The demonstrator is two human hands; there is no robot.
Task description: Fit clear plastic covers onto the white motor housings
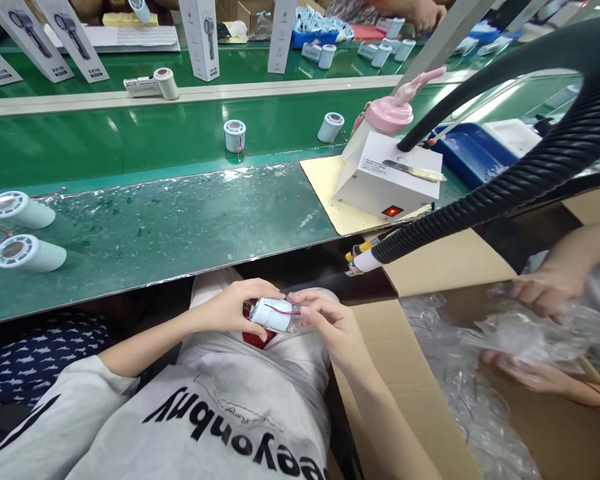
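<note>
- My left hand point(230, 308) curls closed around one end of a smooth white cylinder point(276, 315) held low over my lap.
- My right hand point(330, 323) pinches its other end, where thin red wire runs.
- Near right, crinkly clear plastic point(480, 373) fills a cardboard box point(405, 373).

Both hands met at the lap below the green bench point(180, 220). Left hand point(230, 308) and right hand point(330, 323) gripped a small white cylinder point(275, 315) with thin red wire, lying sideways between them. Two like cylinders point(27, 233) lay at bench left. A co-worker's hands point(540, 290) handled clear plastic wrap point(520, 333) over a cardboard box point(410, 373). A black ribbed hose point(530, 180) crossed above.
</note>
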